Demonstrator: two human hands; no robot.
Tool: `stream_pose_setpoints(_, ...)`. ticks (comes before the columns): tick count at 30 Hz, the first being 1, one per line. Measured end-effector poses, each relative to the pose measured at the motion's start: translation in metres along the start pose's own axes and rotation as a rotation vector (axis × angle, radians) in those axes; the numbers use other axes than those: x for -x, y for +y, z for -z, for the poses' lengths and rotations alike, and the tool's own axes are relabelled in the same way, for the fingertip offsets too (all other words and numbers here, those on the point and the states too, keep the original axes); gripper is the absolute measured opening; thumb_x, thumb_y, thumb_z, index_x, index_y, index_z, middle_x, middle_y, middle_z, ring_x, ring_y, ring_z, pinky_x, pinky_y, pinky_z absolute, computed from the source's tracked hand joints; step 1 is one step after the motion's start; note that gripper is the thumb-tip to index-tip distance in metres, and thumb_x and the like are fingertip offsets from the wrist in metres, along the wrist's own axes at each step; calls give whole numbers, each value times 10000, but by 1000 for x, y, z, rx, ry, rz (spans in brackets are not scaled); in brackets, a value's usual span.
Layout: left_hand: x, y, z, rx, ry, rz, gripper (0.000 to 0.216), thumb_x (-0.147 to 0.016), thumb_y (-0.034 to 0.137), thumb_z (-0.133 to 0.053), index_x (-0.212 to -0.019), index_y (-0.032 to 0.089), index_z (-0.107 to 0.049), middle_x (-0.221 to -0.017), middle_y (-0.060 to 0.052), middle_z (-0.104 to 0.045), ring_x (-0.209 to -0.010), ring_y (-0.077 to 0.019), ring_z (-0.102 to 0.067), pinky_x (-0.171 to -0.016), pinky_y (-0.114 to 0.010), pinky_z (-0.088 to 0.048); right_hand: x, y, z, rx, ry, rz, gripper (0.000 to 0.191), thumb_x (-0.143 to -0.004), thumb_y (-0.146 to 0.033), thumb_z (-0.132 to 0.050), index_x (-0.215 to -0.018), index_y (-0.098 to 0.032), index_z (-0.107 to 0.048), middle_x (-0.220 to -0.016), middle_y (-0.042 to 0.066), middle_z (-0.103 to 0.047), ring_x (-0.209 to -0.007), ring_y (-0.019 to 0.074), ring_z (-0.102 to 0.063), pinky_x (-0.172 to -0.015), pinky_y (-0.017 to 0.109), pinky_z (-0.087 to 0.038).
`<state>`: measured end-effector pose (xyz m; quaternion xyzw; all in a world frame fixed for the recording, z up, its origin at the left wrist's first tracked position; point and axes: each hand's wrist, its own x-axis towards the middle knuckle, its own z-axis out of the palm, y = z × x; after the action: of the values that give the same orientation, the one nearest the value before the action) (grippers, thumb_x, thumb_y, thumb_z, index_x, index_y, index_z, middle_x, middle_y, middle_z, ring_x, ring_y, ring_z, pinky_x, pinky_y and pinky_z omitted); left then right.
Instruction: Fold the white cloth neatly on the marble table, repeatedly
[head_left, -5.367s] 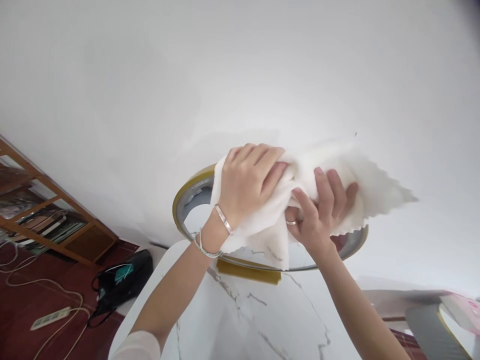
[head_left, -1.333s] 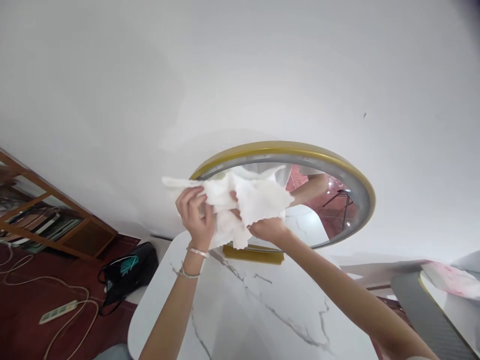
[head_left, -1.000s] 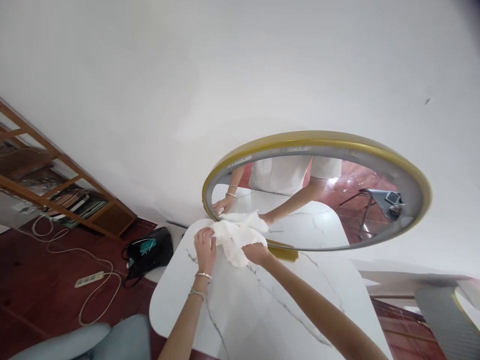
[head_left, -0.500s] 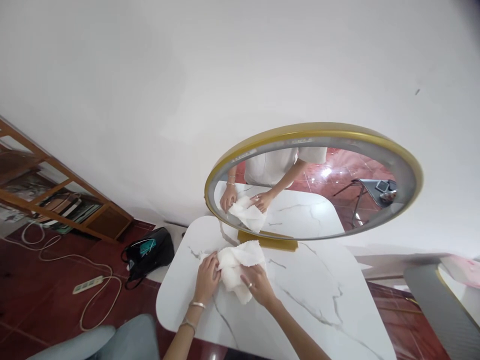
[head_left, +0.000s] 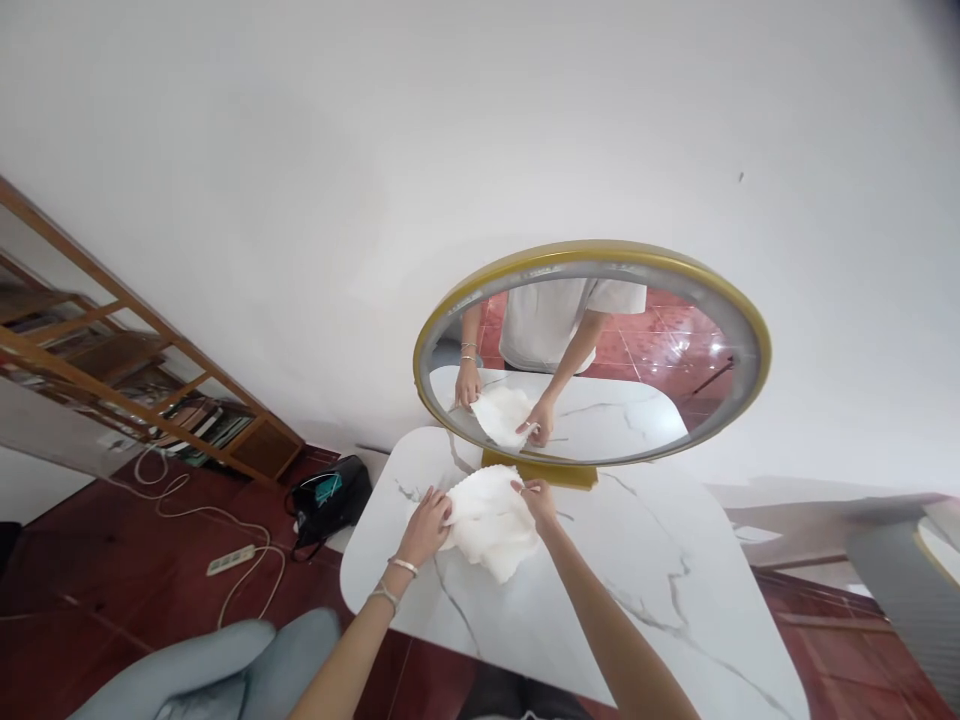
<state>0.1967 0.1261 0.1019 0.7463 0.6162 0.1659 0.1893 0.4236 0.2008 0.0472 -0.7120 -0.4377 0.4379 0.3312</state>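
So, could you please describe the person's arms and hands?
Both forearms are bare. Behind the left hand sit a smooth silvery bracelet and a second, pale band; the right hand seems to wear a ring. The mirror shows a short pale sleeve.

Wooden shelf (head_left: 266, 446) at left, loaded. Black bag (head_left: 339, 510) near wall (head_left: 300, 150). Power strip (head_left: 230, 560) lies on red floor (head_left: 142, 570).
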Motion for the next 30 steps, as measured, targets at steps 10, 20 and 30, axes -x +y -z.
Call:
stream_pose_setpoints(10,14,20,13,56,-5,33,221,-642,20,-448,-740,216,-435,-910,-22,-549,-884,-195,-542,-824,-343,-442,-1,-27,7,-209,-346,103,455,-552,-604,-664,-650,-167,-584,-638,-8,-563,-615,125,-479,-569,240,-360)
stream_pose_setpoints(20,39,-15,27,288,1,224,220,-799,421,-521,-936,249,-506,-997,-13,-638,-1016,-219,-602,-923,-341,-429,15,-22,39,-334,-267,125,481,-569,-622,-634,-660,-152,-584,-592,-7,-519,-582,113,-424,-541,241,-331)
stream_pose_setpoints(30,38,-67,28,487,-14,366,346,-677,531,-584,-779,202,-565,-755,-1,-629,-685,-174,-615,-652,-288,-487,32,-27,58,-360,-139,113,496,-565,-630,-686,-631,-145,-609,-622,38,-593,-579,136,-485,-543,258,-374)
